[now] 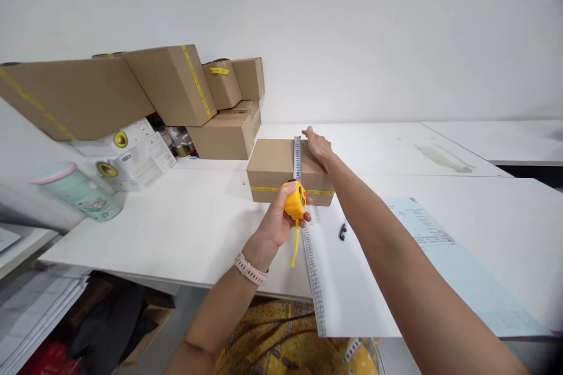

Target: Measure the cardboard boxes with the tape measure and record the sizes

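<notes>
A small brown cardboard box with yellow tape lies on the white table in front of me. My left hand is closed round a yellow tape measure at the box's near edge. Its white blade runs across the box top to the far edge. My right hand presses the blade's end down at that far edge, fingers pinched on it. A yellow strap hangs from the tape measure.
Several larger cardboard boxes are stacked at the back left, with white avocado-printed cartons and a mint cup near them. A sheet of paper with a black pen and a pale blue form lie right of the box.
</notes>
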